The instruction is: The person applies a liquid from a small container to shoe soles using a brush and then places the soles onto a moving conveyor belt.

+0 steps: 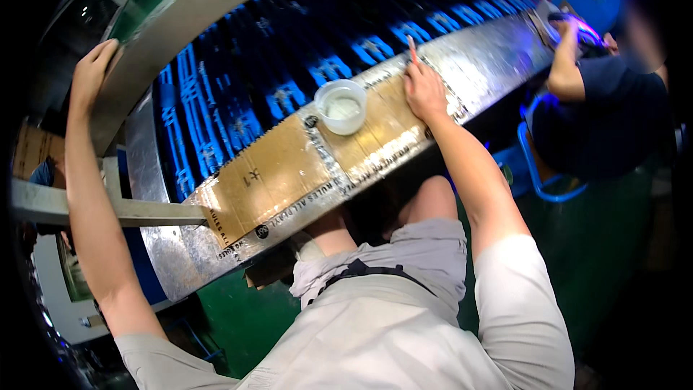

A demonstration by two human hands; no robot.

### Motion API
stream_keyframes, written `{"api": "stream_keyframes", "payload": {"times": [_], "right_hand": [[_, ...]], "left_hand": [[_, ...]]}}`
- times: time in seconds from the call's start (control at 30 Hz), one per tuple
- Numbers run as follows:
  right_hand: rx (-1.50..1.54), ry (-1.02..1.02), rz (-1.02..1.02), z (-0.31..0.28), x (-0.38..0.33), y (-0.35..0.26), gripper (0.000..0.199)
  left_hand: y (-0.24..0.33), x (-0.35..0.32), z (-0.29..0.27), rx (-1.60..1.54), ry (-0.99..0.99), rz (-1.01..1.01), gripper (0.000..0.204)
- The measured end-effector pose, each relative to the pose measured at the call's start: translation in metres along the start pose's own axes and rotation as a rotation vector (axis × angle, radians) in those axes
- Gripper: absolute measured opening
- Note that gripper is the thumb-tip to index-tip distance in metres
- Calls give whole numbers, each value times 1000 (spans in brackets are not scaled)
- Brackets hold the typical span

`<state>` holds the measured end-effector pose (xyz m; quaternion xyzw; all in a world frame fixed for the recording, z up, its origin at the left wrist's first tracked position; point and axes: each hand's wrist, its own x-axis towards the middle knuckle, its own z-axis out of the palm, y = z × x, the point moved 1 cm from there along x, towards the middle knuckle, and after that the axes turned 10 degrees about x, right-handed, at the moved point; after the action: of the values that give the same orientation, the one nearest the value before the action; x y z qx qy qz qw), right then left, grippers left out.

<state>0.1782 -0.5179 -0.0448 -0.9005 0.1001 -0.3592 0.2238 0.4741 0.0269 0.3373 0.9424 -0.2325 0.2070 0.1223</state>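
My right hand point(426, 91) is closed around a thin reddish stick point(412, 50), whose tip points away from me over the conveyor. The kind of tool is too small to make out. To its left, a round translucent plastic tub point(341, 107) with something whitish inside stands on taped cardboard point(271, 173). Far to the left, my left hand point(94, 72) is raised and rests against the edge of a pale metal frame point(155, 65), fingers extended and holding nothing. Beyond the cardboard, a row of dark pieces with blue-lit ends point(281, 97) lies across the conveyor.
A metal ledge point(498, 50) runs along the conveyor's near side. A pale bar point(155, 211) juts out at the left. On the right, another person point(606, 101) works beside a blue stool point(538, 162). The floor point(238, 318) is green.
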Motion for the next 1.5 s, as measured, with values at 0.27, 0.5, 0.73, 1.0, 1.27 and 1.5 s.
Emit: {"api": "stream_keyframes", "payload": {"times": [0.27,0.5,0.73,1.0,1.27,1.5], "right_hand": [[17,-67,75,-4,2,-8,14],[12,-51,55,-3,2,-7,14],[14,-49,70,-3,2,-8,13],[6,-68,81,-3,2,-9,14],[11,-71,86,-1,0,-6,15],[25,-55,70,-2,2,-7,14]], "left_hand": [[-20,13,6,-122,-77,-92,45],[-26,15,7,-185,-98,-103,44],[-29,18,8,-185,-88,-120,44],[-36,21,9,-211,-106,-136,44],[-35,22,6,-167,-117,-144,43],[-26,10,3,-156,-52,-105,41]]}}
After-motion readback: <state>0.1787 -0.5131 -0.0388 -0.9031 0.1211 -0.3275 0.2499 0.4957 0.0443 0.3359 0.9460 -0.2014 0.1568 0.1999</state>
